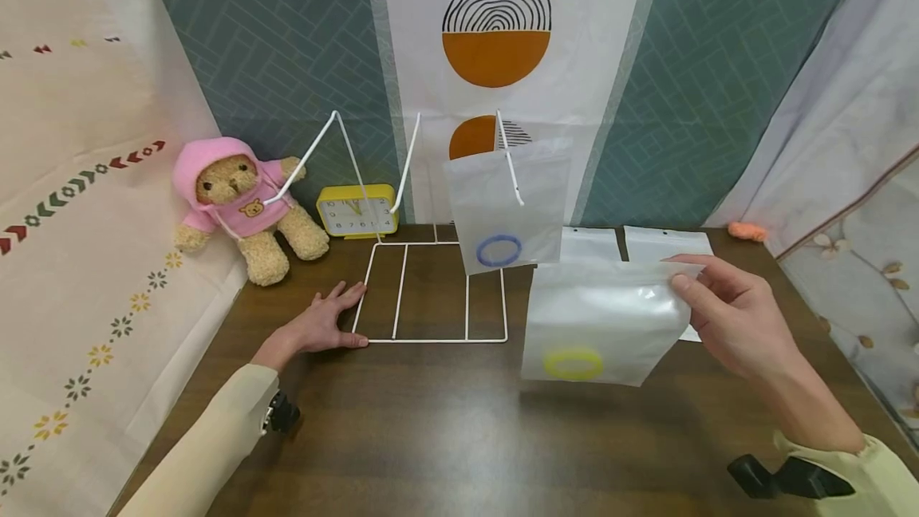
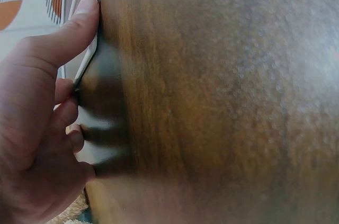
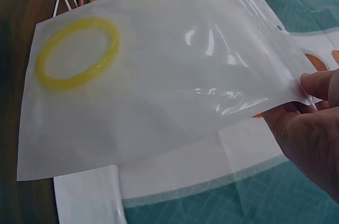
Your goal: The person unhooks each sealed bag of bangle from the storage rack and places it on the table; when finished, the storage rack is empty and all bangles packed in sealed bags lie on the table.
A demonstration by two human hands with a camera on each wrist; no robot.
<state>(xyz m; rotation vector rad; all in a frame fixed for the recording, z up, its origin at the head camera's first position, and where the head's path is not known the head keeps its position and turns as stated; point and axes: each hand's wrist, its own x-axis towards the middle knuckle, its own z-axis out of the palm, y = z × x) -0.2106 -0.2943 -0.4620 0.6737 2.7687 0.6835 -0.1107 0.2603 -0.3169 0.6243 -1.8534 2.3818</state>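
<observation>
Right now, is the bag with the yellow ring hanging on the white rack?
No, the right hand pinches that bag by its top corner, to the right of the white rack.

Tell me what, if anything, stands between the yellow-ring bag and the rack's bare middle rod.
The blue-ring bag, hanging from the right rod of the rack, stands between the yellow-ring bag in the right hand and the middle rod.

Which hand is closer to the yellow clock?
Left: your left hand touches the white rack in front of the clock; your right hand pinches a bag, farther off to the clock's right.
</observation>
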